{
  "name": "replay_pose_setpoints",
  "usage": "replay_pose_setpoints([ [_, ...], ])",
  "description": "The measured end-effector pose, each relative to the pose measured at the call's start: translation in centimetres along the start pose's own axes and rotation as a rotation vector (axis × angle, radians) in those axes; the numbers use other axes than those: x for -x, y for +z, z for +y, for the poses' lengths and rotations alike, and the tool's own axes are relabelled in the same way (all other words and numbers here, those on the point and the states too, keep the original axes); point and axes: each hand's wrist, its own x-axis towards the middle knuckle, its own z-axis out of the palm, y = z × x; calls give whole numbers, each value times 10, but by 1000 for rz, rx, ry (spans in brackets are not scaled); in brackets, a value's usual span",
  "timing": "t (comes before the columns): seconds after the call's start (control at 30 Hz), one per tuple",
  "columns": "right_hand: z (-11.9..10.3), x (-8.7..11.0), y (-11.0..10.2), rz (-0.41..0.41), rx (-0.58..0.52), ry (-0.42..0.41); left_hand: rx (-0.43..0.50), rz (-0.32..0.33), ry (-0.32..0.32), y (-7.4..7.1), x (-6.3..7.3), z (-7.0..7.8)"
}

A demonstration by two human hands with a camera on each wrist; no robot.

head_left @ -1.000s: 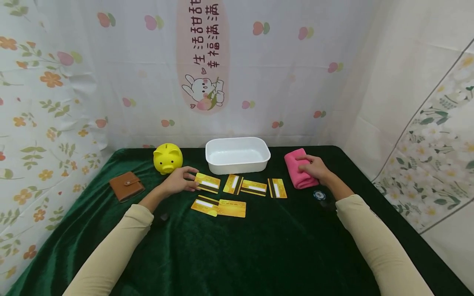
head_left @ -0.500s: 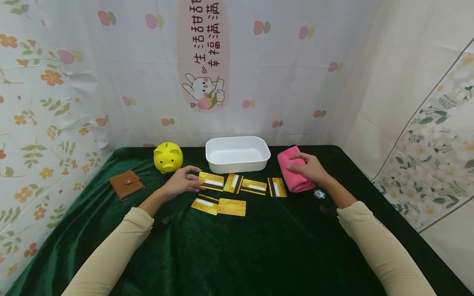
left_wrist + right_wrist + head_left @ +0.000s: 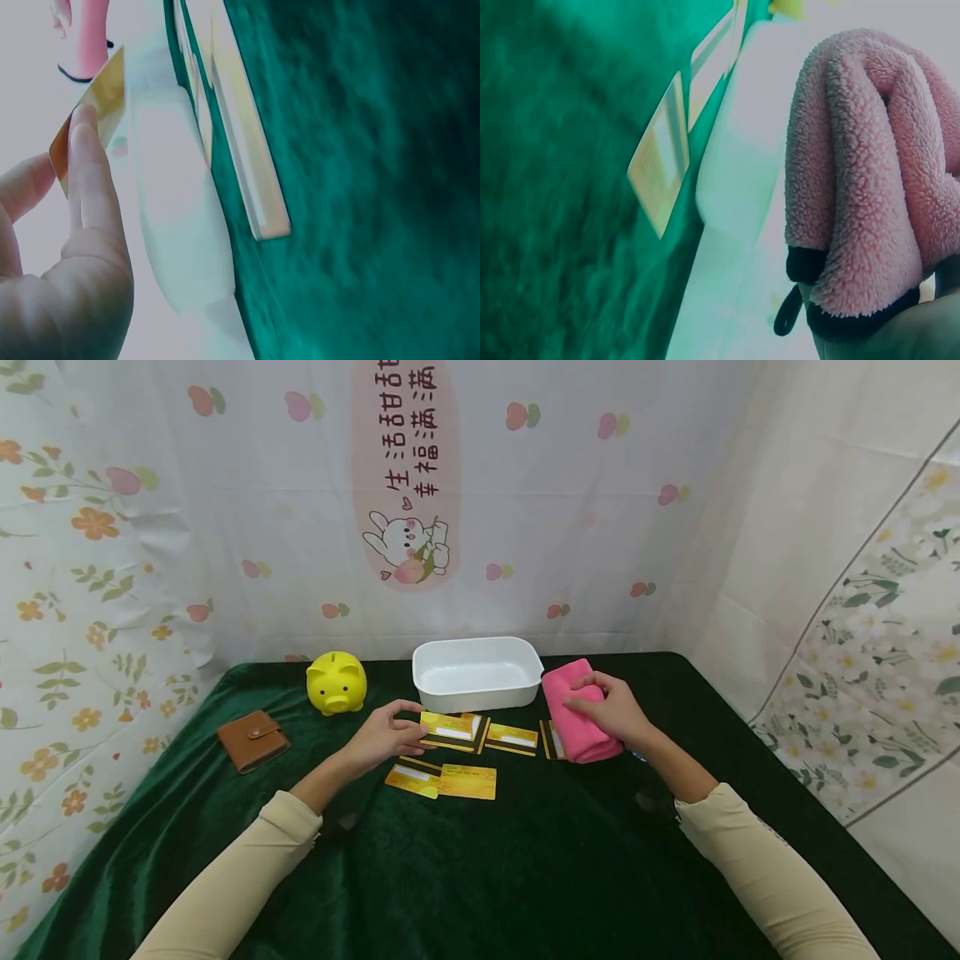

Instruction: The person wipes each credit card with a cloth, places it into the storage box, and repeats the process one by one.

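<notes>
Between the thumb and fingers of my left hand (image 3: 386, 735) is a gold bank card (image 3: 442, 728), pinched at its left end. In the left wrist view the card (image 3: 111, 86) stands tilted at the fingertips. It overlaps another gold card (image 3: 482, 739) in the head view. My right hand (image 3: 621, 712) grips a folded pink towel (image 3: 588, 745), which hides part of a card (image 3: 551, 740) behind it. Fluffy folds and a dark edging on the towel (image 3: 862, 165) fill the right wrist view. More gold cards (image 3: 512, 739) lie on the green cloth, two of them (image 3: 468, 782) nearer the front.
A white plastic tub (image 3: 477, 700) stands at the back, behind the cards. Left of it are a yellow piggy bank (image 3: 336, 683) and a brown wallet (image 3: 252, 740). A poker chip (image 3: 638, 757) shows slightly beside the right wrist. Printed curtains (image 3: 285, 527) close off the back.
The left hand has carried its card to the right, over the neighbouring card. The right hand has brought the towel left, across the rightmost card.
</notes>
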Motion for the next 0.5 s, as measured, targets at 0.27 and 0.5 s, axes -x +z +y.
replay_pose_setpoints([
  [0.27,-17,10,19,-31,-61,-48,35,-7,30,11,3,6],
  [0.5,-28,18,39,-96,-63,-67,58,16,52,20,5,11],
])
